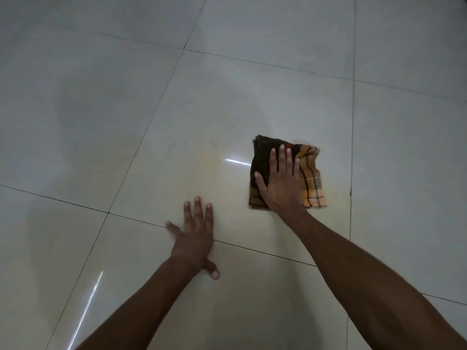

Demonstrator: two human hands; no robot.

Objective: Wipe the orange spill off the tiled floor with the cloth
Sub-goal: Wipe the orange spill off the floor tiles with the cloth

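Observation:
A folded checked cloth [312, 178], dark brown on its left half and orange on its right, lies flat on the pale tiled floor [151, 109]. My right hand [280, 183] presses on it with straight, spread fingers. My left hand [195, 236] rests flat on the floor nearer me and to the left, fingers straight, across a grout line. A faint orange smear [212, 162] tints the tile just left of the cloth; paler orange streaks show further left.
Glossy cream tiles with dark grout lines fill the whole view. Bright light reflections streak the floor beside the cloth and at the lower left. A faint orange-tinted patch [50, 238] shows on the tile at the lower left.

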